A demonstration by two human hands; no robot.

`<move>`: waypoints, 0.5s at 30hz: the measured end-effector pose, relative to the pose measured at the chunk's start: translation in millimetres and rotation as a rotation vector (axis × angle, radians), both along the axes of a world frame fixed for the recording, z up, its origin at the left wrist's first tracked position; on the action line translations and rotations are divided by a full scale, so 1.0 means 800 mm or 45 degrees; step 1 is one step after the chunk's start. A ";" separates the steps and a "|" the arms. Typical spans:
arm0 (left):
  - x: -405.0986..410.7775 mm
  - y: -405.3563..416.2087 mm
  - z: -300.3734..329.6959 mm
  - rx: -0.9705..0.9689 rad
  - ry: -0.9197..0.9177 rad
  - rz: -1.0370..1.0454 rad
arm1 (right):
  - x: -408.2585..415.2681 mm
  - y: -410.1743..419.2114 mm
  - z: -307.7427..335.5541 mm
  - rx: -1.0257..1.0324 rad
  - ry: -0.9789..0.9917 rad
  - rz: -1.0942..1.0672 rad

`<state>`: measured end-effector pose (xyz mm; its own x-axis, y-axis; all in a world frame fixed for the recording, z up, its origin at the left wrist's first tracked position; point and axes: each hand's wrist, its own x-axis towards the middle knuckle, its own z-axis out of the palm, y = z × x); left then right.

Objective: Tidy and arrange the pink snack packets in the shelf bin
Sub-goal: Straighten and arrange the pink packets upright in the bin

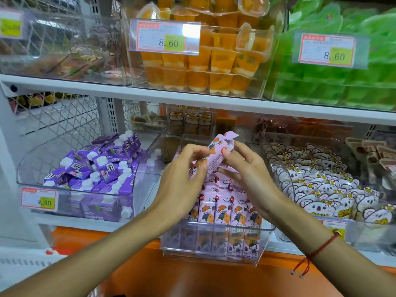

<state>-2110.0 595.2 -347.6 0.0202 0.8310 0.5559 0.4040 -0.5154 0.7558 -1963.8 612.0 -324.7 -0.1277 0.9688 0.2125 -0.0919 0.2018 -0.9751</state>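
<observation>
A clear plastic shelf bin (216,257) at the centre of the lower shelf holds several pink snack packets (222,209) standing upright in rows, each printed with a cartoon child. Above the bin, both hands hold one pink packet (216,155) tilted, its top end pointing up and right. My left hand (184,174) grips its lower left part with curled fingers. My right hand (246,166) pinches its right side between thumb and fingers. A red string bracelet circles the right wrist.
Purple drink cartons (94,168) fill the bin to the left. A bin of white bear-shaped packets (321,189) stands to the right. Orange jelly cups (203,67) and green packs (342,82) sit on the shelf above. An orange ledge (150,273) runs below the shelf.
</observation>
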 end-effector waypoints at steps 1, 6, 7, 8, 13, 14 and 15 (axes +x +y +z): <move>0.000 0.001 -0.001 0.006 0.024 0.014 | -0.001 -0.001 -0.001 0.014 -0.005 -0.044; 0.001 0.000 -0.002 0.017 0.063 0.098 | -0.006 -0.003 -0.003 0.096 -0.036 -0.229; 0.002 0.000 -0.001 0.006 0.036 0.105 | -0.006 -0.004 -0.003 0.114 -0.061 -0.245; 0.003 -0.001 0.000 -0.002 0.015 0.104 | -0.005 -0.004 -0.003 0.131 -0.080 -0.252; 0.002 0.000 0.010 -0.279 -0.221 -0.063 | 0.001 -0.005 0.002 0.067 -0.150 -0.172; 0.003 0.000 0.012 -0.365 -0.264 -0.090 | 0.001 -0.005 0.002 0.053 -0.166 -0.167; 0.003 -0.001 0.013 -0.440 -0.298 -0.112 | 0.000 -0.005 0.001 0.043 -0.180 -0.167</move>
<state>-2107.8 594.2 -337.3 0.0059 0.9700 0.2430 0.1663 -0.2406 0.9563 -1963.6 607.7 -323.8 -0.0319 0.9718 0.2337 0.0751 0.2355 -0.9690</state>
